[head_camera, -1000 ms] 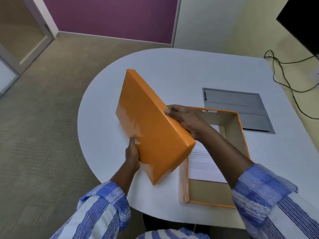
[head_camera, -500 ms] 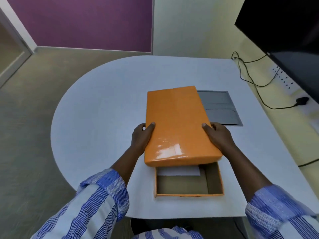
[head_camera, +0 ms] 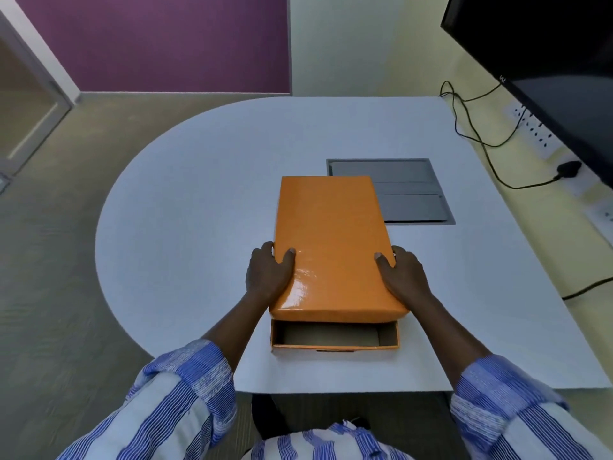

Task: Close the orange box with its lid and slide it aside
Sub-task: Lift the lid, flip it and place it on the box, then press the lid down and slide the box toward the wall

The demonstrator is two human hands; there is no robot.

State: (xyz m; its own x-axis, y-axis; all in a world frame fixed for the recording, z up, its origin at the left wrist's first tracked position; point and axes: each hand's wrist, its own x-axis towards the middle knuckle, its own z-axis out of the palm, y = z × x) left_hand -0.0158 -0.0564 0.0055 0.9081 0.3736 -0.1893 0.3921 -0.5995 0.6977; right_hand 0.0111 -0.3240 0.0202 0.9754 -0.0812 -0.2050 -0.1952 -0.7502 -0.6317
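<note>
lid [head_camera: 331, 247] lowered, covering more box [head_camera: 335, 340]

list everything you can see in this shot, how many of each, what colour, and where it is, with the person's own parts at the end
lid: one, orange, held over the box, covering all but its near end
box: one, orange outside and brown inside, near table edge, near end still uncovered
table: one, white, rounded on the left, fills the middle
hatch panel: one, grey, set in the tabletop, partly behind the lid's far right corner
screen: one, black, upper right
cables: several, black, right of the table by the wall
socket strip: one seen clearly, white, on the right wall
wall panel: one, purple, far left
hands: two; left hand and right hand grip the lid's long sides
sleeves: two, blue and white striped, bottom
</note>
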